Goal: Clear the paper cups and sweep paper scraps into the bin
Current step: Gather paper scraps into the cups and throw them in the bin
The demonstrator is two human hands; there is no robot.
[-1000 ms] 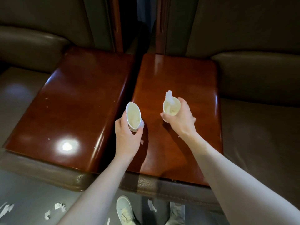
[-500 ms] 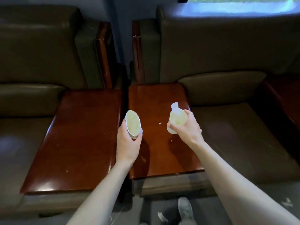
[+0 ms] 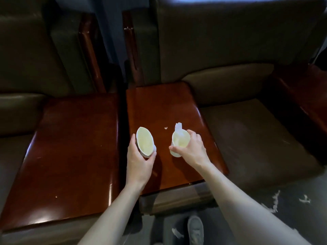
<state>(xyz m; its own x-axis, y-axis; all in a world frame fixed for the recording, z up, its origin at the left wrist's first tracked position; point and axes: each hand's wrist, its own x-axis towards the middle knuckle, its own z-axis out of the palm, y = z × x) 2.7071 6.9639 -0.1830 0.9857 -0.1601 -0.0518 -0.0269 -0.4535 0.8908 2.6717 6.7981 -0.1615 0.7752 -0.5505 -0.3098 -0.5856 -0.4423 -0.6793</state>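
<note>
Both cups stay lifted over the middle of the right-hand table (image 3: 159, 106); only your view has risen. Clearing is underway, but no bin shows. Your left hand (image 3: 139, 163) has its fingers wrapped around the left cup (image 3: 145, 141), and your right hand (image 3: 192, 151) grips the right cup (image 3: 179, 141). Each cup leans, mouth up toward you and base toward the table.

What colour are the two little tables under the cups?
Shiny reddish-brown wood, both the left table and the right table, seen in the head view.
</note>
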